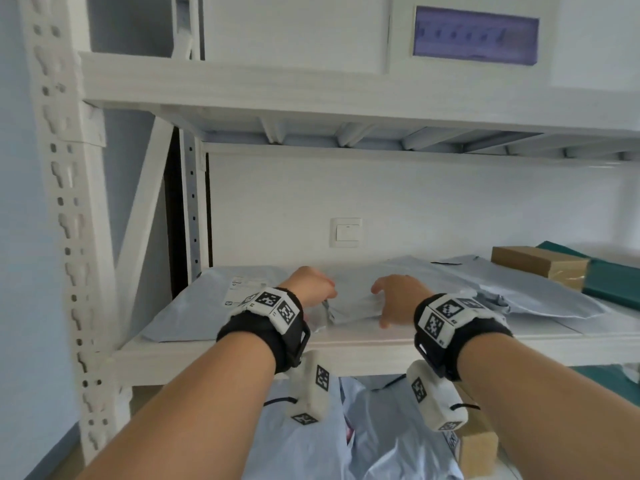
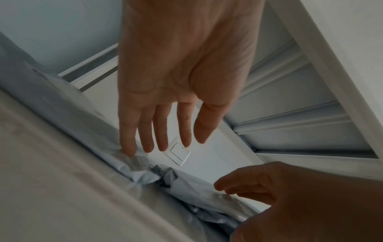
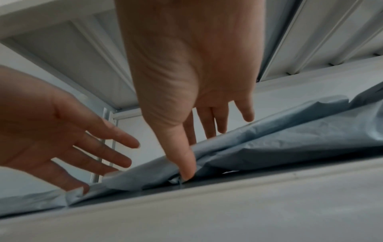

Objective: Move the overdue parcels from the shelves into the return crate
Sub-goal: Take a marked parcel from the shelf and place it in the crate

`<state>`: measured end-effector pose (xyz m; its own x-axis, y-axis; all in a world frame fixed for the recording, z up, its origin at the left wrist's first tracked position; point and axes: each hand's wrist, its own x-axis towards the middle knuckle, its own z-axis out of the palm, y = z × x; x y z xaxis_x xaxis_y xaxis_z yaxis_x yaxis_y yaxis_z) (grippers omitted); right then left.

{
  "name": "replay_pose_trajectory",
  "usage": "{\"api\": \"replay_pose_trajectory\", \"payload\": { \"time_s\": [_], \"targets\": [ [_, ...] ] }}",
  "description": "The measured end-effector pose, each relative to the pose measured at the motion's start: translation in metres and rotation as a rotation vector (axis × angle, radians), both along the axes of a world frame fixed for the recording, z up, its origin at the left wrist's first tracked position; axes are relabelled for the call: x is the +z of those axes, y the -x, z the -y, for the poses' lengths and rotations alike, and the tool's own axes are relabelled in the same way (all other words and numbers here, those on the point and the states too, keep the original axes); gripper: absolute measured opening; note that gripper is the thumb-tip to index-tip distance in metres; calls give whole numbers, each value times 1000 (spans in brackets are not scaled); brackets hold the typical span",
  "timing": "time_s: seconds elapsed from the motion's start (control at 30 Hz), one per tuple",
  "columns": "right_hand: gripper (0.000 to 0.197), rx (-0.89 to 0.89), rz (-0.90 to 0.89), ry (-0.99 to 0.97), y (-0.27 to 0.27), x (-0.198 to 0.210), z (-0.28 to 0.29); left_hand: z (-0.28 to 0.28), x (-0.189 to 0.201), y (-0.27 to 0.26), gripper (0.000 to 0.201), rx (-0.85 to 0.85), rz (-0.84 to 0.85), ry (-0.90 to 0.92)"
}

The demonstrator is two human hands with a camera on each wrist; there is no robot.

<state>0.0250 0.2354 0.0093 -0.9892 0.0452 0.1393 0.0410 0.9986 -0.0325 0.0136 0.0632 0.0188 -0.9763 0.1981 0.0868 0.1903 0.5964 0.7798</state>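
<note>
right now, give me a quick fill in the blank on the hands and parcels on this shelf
1. Both hands reach for the grey ____ parcel at the front of the shelf.
2. The left hand has its fingers ____, not curled.
3. The right hand touches the parcel with the tip of its ____.
4. The brown box sits at the ____ end of the shelf.

Missing words: plastic; straight; thumb; right
</note>
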Motion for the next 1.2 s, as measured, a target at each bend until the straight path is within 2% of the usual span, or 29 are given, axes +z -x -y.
{"api": "replay_pose_trajectory", "payload": {
  "time_s": [0.13,0.17,0.27,0.33,0.4,0.47,0.6,0.7,0.77,0.87,1.0,1.03,1.1,1.17,1.2],
  "targets": [
    [39,63,-10,-65,14,-8,-5,-10,2,4,3,46,46,-8],
    [33,91,-25,-83,18,-10,-7,-11,1,5,8,53,46,-17],
    [33,131,-54,-116,23,-10,-9,-13,0,11,27,106,8,-85],
    [32,125,-173,-67,23,0,-12,-10,3,11,21,167,-20,-173],
    [23,81,-366,77,18,16,-19,-7,6,12,13,191,-36,-237],
    [21,32,-550,216,12,32,-28,-5,8,15,32,213,-39,-256],
    [25,-4,-852,553,0,63,-45,-12,6,19,31,210,46,-295],
    [29,19,-1002,874,-7,86,-56,-27,6,20,29,162,141,-308],
    [31,58,-1067,1122,-10,97,-62,-37,6,18,42,122,197,-312],
    [29,69,-1081,1432,-16,104,-68,-49,6,11,65,4,261,-413],
    [25,-32,-965,1675,-23,94,-77,-59,3,9,76,-158,297,-830],
    [25,-36,-919,1718,-24,91,-81,-60,2,11,76,-163,274,-929],
    [23,-56,-826,1642,-23,82,-88,-63,2,17,59,-113,178,-1103],
    [7,-105,-838,1561,-23,74,-94,-63,4,19,43,-68,88,-1219],
    [21,-123,-887,1566,-25,69,-97,-62,4,20,40,-63,56,-1229]
  ]
}}
